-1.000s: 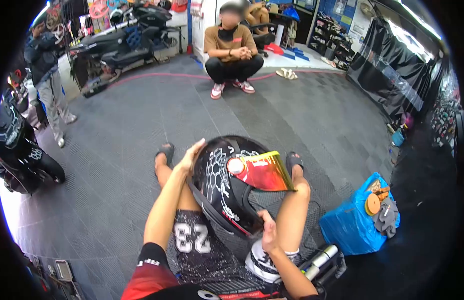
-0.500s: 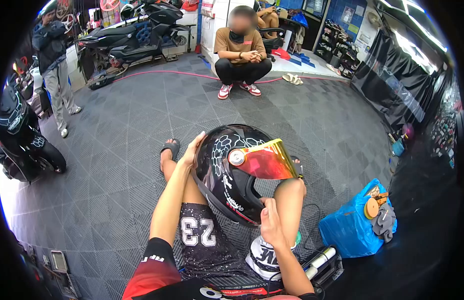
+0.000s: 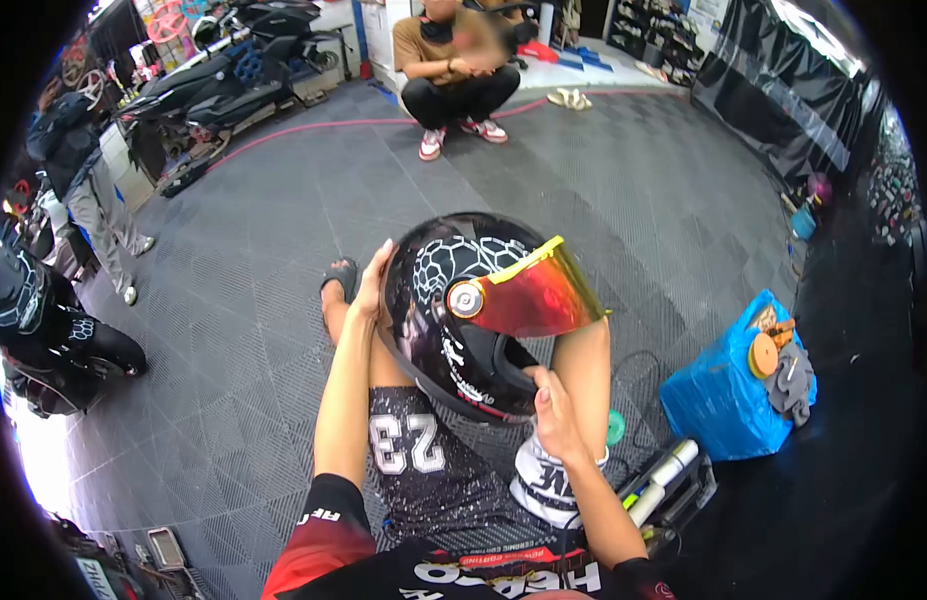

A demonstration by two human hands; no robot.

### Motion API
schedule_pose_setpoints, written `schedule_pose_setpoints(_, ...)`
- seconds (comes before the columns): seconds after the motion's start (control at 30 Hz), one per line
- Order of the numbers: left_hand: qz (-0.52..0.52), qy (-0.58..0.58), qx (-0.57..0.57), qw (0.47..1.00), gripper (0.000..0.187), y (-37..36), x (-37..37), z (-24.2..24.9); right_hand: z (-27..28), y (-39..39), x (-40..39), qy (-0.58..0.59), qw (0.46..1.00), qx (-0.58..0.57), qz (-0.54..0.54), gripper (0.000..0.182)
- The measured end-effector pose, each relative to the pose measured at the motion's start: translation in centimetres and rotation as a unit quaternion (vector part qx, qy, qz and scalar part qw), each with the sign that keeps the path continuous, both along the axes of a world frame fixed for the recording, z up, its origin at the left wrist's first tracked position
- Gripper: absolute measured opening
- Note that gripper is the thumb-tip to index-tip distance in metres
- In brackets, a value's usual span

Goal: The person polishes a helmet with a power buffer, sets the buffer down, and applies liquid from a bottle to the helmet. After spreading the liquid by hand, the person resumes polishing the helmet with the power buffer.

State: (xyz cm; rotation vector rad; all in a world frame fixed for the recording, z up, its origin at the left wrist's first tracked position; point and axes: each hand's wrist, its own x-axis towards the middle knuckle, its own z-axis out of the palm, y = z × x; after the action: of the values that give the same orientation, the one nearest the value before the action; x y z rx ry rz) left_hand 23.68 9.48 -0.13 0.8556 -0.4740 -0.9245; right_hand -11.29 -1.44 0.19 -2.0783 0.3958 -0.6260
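Note:
A glossy black motorcycle helmet (image 3: 423, 335) with a white hexagon pattern rests over my lap, lying on its side with the opening toward the right. Its red-orange mirrored visor (image 3: 548, 295) has a yellow edge and a round silver pivot cap (image 3: 465, 298). My left hand (image 3: 371, 285) grips the shell's left side, its fingers partly hidden behind it. At the lower right, my right hand (image 3: 557, 418) is closed on the chin-bar edge, thumb outside and some fingers out of sight. My knees in black printed shorts (image 3: 408, 440) are below.
A blue plastic bag (image 3: 718, 400) holding an orange polishing pad (image 3: 762, 355) and grey cloth (image 3: 789, 382) stands at right, near a polishing machine (image 3: 663, 490). One person squats ahead (image 3: 453, 75); another stands left (image 3: 88, 185). Motorcycles (image 3: 58, 330) and a pink hose (image 3: 313, 125) lie around.
The camera view has tilted down and turned a little, so the surroundings sit higher in the frame. The helmet has rolled slightly in my hands; both keep their hold.

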Motion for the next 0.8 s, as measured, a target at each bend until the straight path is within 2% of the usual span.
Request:
schedule_pose_setpoints(0.07,0.025,0.013,0.009,1.0,0.051,-1.3,0.0,-0.5,-2.9,-1.4,0.3,-0.06,0.996,0.065,0.0,0.092)
schedule_pose_setpoints(0.17,0.059,0.054,0.043,0.996,0.047,-2.7,-0.7,-0.6,-5.2,-2.3,1.0,-0.115,0.95,0.29,-0.012,0.098)
schedule_pose_setpoints(0.2,0.062,0.052,0.05,0.995,0.047,-2.7,-0.9,-0.1,-5.4,-2.9,1.0,-0.116,0.948,0.297,-0.01,0.098)
schedule_pose_setpoints(0.27,0.078,0.01,0.135,0.988,0.051,-1.7,-1.8,1.8,-6.1,-3.7,0.5,-0.097,0.958,0.27,0.024,0.101)
schedule_pose_setpoints(0.33,0.078,-0.004,0.197,0.977,0.054,-0.2,-3.2,3.4,-4.1,-3.4,0.0,-0.108,0.918,0.379,0.031,0.104)
schedule_pose_setpoints(0.4,0.191,-0.099,0.197,0.957,0.063,0.7,-5.6,4.4,-4.7,-4.1,1.0,-0.196,0.912,0.361,0.007,0.103)
schedule_pose_setpoints(0.47,0.168,-0.088,0.175,0.966,0.061,2.4,-7.5,5.4,-5.3,-5.3,1.3,-0.194,0.92,0.341,-0.016,0.102)
schedule_pose_setpoints(0.53,0.251,-0.095,0.404,0.874,0.064,5.5,-8.4,3.1,-4.2,-5.5,1.8,-0.196,0.933,0.299,-0.045,0.099)
schedule_pose_setpoints(0.6,0.28,-0.193,0.281,0.898,0.057,7.6,-8.0,-3.2,-5.3,-7.2,1.6,-0.191,0.95,0.247,0.021,0.095)
schedule_pose_setpoints(0.63,0.307,-0.304,0.268,0.861,0.052,9.5,-6.6,-8.3,-5.4,-7.7,1.4,-0.169,0.958,0.232,0.019,0.093)
schedule_pose_setpoints(0.67,0.337,-0.376,0.233,0.831,0.054,9.1,-8.5,-8.2,-5.6,-8.3,1.1,-0.144,0.966,0.216,0.017,0.091)
schedule_pose_setpoints(0.73,0.344,-0.278,0.242,0.864,0.055,5.9,-14.6,-3.3,-5.9,-9.5,1.4,-0.094,0.98,0.174,0.019,0.09)
schedule_pose_setpoints(0.77,0.352,-0.174,0.214,0.894,0.057,4.8,-15.9,-2.7,-6.4,-10.0,1.4,-0.078,0.981,0.176,0.019,0.09)
schedule_pose_setpoints(0.8,0.289,-0.127,0.2,0.928,0.078,6.1,-14.7,-5.4,-7.0,-10.2,1.4,-0.061,0.982,0.179,0.021,0.091)
